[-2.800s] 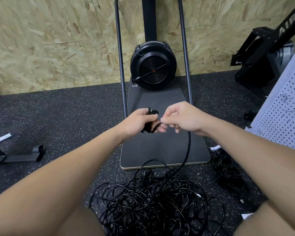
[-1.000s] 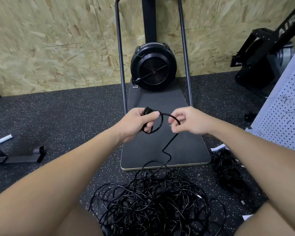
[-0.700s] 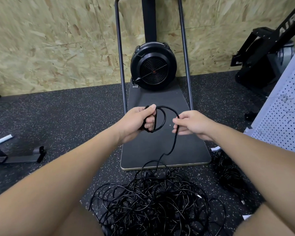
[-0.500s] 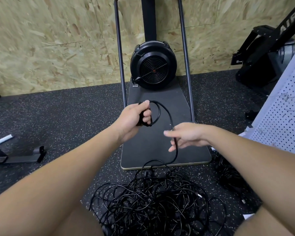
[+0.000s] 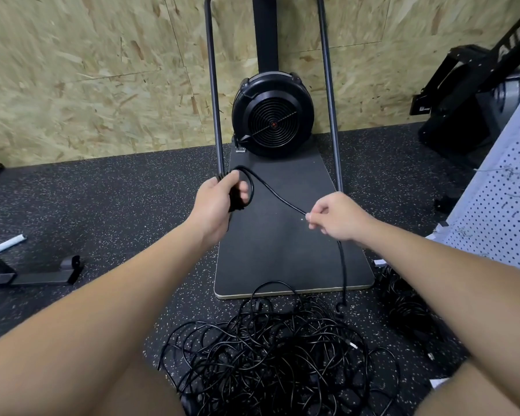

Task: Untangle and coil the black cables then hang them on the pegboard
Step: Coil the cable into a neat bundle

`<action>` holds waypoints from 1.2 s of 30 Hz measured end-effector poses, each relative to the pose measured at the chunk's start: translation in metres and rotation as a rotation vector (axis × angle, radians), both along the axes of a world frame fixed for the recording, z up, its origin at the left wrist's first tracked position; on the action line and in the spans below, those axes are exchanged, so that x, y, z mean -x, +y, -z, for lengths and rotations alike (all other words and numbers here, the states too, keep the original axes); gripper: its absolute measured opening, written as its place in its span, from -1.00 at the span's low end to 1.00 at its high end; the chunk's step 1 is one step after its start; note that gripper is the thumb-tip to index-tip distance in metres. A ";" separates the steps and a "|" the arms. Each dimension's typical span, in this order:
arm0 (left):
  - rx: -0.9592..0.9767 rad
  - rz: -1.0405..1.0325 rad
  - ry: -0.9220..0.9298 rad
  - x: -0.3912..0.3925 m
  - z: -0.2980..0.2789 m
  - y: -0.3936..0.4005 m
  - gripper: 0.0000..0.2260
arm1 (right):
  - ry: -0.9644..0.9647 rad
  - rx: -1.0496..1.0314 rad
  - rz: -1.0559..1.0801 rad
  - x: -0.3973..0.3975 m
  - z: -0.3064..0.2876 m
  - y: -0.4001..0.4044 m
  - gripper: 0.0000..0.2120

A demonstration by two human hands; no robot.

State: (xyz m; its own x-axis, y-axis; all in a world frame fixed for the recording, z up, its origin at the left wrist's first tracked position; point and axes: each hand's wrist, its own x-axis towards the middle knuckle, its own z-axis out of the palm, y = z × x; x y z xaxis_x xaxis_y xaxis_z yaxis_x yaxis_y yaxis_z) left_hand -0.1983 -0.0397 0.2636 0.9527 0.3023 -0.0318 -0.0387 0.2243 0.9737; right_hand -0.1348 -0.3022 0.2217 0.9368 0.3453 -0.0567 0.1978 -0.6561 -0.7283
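Observation:
My left hand grips a small coil of black cable with a few loops in it. From that coil one strand runs taut down to the right into my right hand, which pinches it between thumb and fingers. Below my right hand the strand drops to a big tangled pile of black cables on the floor in front of me. The white pegboard leans at the right edge.
A black fan machine with a flat base board and two upright metal bars stands ahead against an OSB wall. A second heap of black cable lies at the right by the pegboard. A metal foot lies at the left.
My right hand has slid down and to the right along the strand, drawing it taut from the coil. My left hand holds the coil a little higher and further left.

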 end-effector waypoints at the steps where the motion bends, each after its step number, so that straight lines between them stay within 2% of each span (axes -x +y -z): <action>1: -0.035 0.014 -0.009 0.001 0.001 -0.004 -0.88 | -0.069 0.124 -0.083 0.003 -0.003 0.002 -0.70; 4: -0.165 0.109 -0.014 0.005 0.004 -0.014 -0.86 | -0.113 0.352 -0.385 0.019 -0.014 0.014 -0.70; 6: -0.277 0.196 -0.008 0.008 0.006 -0.022 -0.84 | -0.138 0.400 -0.488 0.030 -0.024 0.021 -0.72; 9: -0.478 0.286 0.027 0.010 0.012 -0.028 -0.80 | -0.215 0.353 -0.512 0.037 -0.040 0.023 -0.73; 12: -0.643 0.424 0.063 0.011 0.012 -0.030 -0.67 | -0.206 0.128 -0.430 0.038 -0.051 0.021 -0.75; 15: -0.543 0.580 0.088 0.020 0.006 -0.037 -0.60 | -0.027 -0.127 -0.355 0.032 -0.061 0.011 -0.77; 17: -0.557 0.639 0.062 0.022 0.005 -0.036 -0.55 | 0.090 -0.197 -0.361 0.023 -0.063 0.000 -0.70; 18: -0.559 0.639 0.040 0.021 0.008 -0.034 -0.59 | 0.135 -0.221 -0.354 0.019 -0.061 -0.005 -0.67; 23: -0.473 0.542 0.062 0.019 0.013 -0.029 -0.82 | 0.180 -0.267 -0.243 0.011 -0.046 -0.020 -0.69; 28: -0.435 0.367 0.075 0.013 0.019 -0.027 -0.80 | 0.234 -0.210 -0.176 0.006 -0.039 -0.024 -0.69; 30: -0.427 0.345 0.077 0.011 0.020 -0.025 -0.80 | 0.211 -0.212 -0.145 0.006 -0.039 -0.025 -0.74; 33: -0.435 0.365 0.095 0.013 0.019 -0.025 -0.81 | 0.062 -0.232 -0.045 0.003 -0.039 -0.022 -0.81; 36: -0.423 0.403 0.117 0.014 0.016 -0.030 -0.78 | -0.084 -0.158 0.010 0.002 -0.038 -0.017 -0.80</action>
